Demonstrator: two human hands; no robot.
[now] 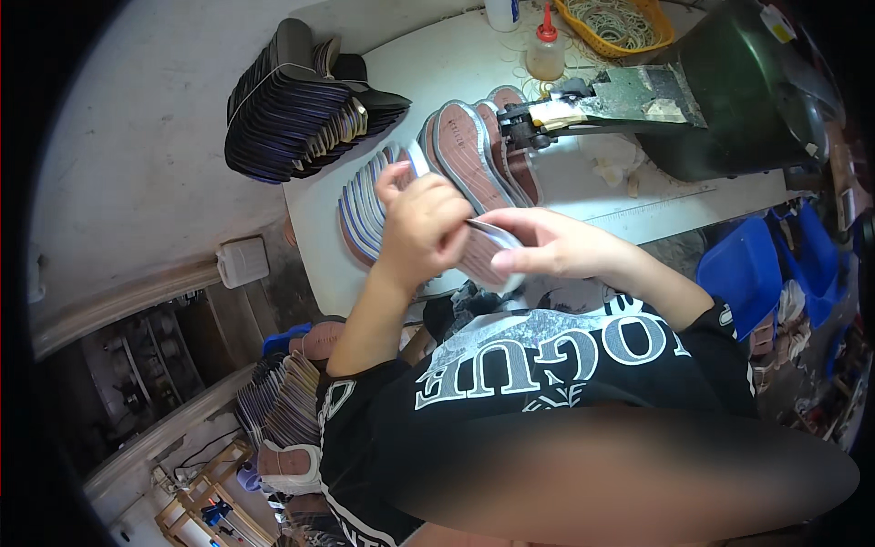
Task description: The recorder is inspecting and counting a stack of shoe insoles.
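Note:
Between my two hands, close in front of my chest, is a shoe insole (483,260) with a brownish face and a pale edge. My left hand (424,223) is closed around its far end, the fingers curled. Thumb on top, my right hand (551,244) pinches the insole's near right side. Just beyond my hands, several brown insoles with grey rims (465,146) lie piled on the white table (629,214). A row of insoles with white and blue edges (360,205) leans beside my left hand, partly hidden by it.
A green sewing-type machine (729,91) reaches over the table from the right. Dark insoles bundled with bands (292,118) stand at the far left. A red-capped bottle (546,55) and a yellow basket of rubber bands (620,27) are at the back. Blue bins (743,273) stand right.

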